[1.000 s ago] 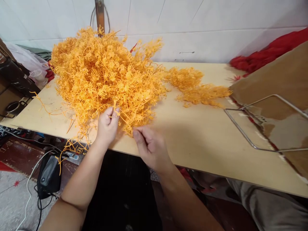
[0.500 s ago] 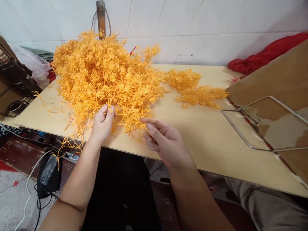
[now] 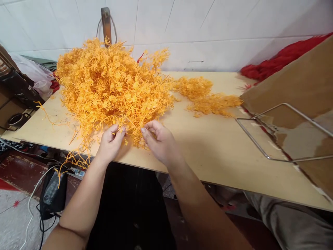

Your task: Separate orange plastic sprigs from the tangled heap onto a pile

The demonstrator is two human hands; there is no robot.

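Note:
A large heap of orange-yellow artificial sprigs (image 3: 111,83) covers the left part of the pale table (image 3: 208,149). At the heap's front edge, my left hand (image 3: 113,140) pinches a small orange sprig (image 3: 121,122) between thumb and forefinger. My right hand (image 3: 160,140) is just to the right, thumb and fingertips close together at the heap's lower edge; whether something thin lies between them is too small to tell. Two smaller orange bunches (image 3: 205,97) lie right of the heap. Loose orange stems hang over the front edge below the heap.
A cardboard box (image 3: 299,90) with a bent metal wire frame (image 3: 265,156) stands at the right, red material (image 3: 281,60) behind it. A plastic bag (image 3: 31,69) and a dark cylinder (image 3: 15,80) are at the left. A person's clothed leg (image 3: 288,218) shows below the table at right.
My right hand has moved left and up, closer to my left hand, and its extended forefinger has drawn in toward the thumb. My left hand keeps its pinch, slightly lower in view.

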